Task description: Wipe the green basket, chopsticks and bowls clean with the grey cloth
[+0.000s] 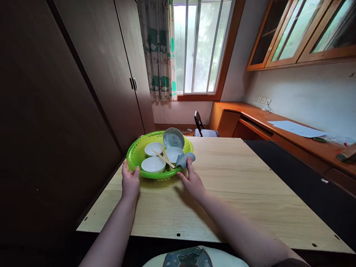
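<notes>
A green plastic basket [133, 160] with a perforated wall is at the far left part of the wooden table. My left hand [130, 181] is closed on its near left rim, with the thumb on the rim. At the near right, my right hand [193, 182] grips the rim, fingers against a grey-blue knitted cloth [182, 161] draped there. Inside sit three white bowls, a near one [152, 165], a back one [151, 148] and a right one [175, 152]. Several wooden chopsticks [162, 157] lie across them. A patterned dish [174, 138] leans tilted against the back rim.
The pale wooden table [239, 196] stretches to the right. A dark wardrobe [91, 59] stands close along the left. Beyond the table is a folding chair [205, 132]. An orange-brown desk [250, 111] with white paper [297, 128] runs along the right wall.
</notes>
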A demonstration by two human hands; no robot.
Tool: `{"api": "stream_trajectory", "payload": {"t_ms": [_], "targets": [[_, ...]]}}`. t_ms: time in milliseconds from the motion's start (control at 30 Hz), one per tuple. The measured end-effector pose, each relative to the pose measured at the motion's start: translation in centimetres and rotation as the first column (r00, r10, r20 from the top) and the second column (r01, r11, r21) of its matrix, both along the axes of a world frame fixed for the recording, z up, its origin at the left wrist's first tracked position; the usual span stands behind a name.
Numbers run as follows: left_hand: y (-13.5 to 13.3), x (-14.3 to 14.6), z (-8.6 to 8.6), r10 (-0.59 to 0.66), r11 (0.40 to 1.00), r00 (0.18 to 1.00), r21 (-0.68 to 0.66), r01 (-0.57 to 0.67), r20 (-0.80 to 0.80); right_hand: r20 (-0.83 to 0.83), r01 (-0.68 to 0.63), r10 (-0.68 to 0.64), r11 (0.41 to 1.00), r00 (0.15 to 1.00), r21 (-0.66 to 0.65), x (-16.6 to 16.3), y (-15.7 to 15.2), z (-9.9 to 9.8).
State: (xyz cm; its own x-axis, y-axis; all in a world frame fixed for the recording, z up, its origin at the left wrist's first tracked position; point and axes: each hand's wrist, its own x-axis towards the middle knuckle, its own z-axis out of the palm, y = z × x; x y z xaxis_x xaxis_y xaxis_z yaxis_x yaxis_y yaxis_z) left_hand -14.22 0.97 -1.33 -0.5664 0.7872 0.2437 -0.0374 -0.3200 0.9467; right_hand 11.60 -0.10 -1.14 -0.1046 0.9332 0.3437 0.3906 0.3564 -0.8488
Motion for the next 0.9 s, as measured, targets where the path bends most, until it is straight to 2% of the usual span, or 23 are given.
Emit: {"api": "stream_trajectory", "payload": {"t_ms": [200,400,500,633,733,800,900], "targets": [[2.4,-1.5,0.2,0.046,0.993,0.997,-0.104,-0.053,-0.069,0.079,-0.059,0.058,0.998,0.995,0.009,-1.0,3.8,-0.2],[5.5,-3.9,0.7,0.101,0.978,0.983,-0.164,-0.126,-0.151,0.108,-0.124,0.125,0.992,0.986,-0.016,-3.0,7.5,0.7],[6.4,-4.6,1.0,0.152,0.962,0.967,-0.195,-0.193,-0.205,0.119,-0.153,0.156,0.988,0.981,-0.035,-3.8,8.9,1.1],[7.2,-5.0,1.4,0.188,0.948,0.962,-0.221,-0.231,-0.199,0.114,-0.202,0.206,0.978,0.972,-0.043,-4.1,10.5,1.6],[7.2,-5.2,1.5,0.191,0.95,0.97,-0.222,-0.221,-0.152,0.087,-0.199,0.201,0.98,0.976,-0.027,-3.5,10.5,1.2],[6.8,-5.3,1.4,0.217,0.947,0.969,-0.217,-0.238,-0.117,0.053,-0.133,0.133,0.991,0.99,-0.003,-2.7,9.5,0.1],[5.6,-4.5,2.2,0.374,0.91,0.926,-0.175,-0.376,-0.04,-0.027,-0.019,0.018,0.997,0.999,-0.069,-0.5,6.7,-2.0]]}}
